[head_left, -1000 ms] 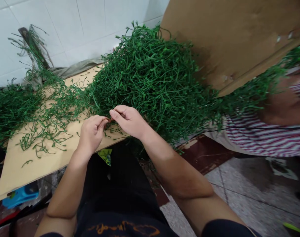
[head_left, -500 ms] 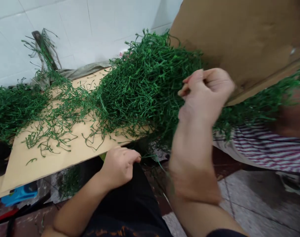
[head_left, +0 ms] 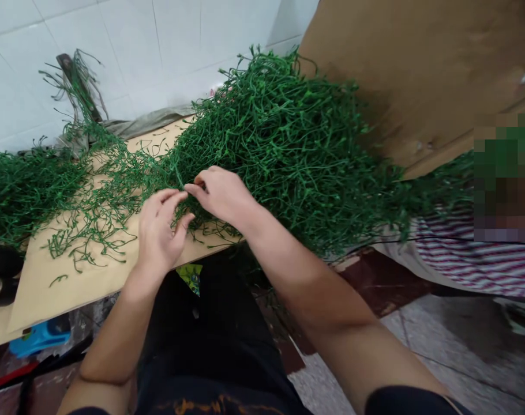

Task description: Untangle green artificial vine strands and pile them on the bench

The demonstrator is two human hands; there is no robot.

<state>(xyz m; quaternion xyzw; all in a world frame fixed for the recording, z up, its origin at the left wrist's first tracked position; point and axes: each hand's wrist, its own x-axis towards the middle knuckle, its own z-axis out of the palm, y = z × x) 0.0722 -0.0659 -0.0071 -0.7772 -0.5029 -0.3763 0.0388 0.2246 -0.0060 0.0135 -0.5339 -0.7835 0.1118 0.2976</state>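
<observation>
A big heap of thin green plastic stems (head_left: 280, 138) lies on a cardboard-covered table (head_left: 93, 271). My right hand (head_left: 221, 193) rests at the heap's near edge, thumb and forefinger pinched on a green stem. Just left of it, my left hand (head_left: 161, 227) hovers over the cardboard with fingers spread and slightly curled, its fingertips close to the same stem. More loose stems (head_left: 93, 213) trail left across the cardboard.
A second green pile (head_left: 15, 190) sits at far left by the white tiled wall (head_left: 158, 46). A brown board (head_left: 418, 69) leans at the right. Another person in a striped shirt (head_left: 474, 259) sits at right. A blue object (head_left: 37, 337) lies under the table.
My right hand came down from high over the heap to its near edge. My left hand rose from my lap to the cardboard and opened beside it.
</observation>
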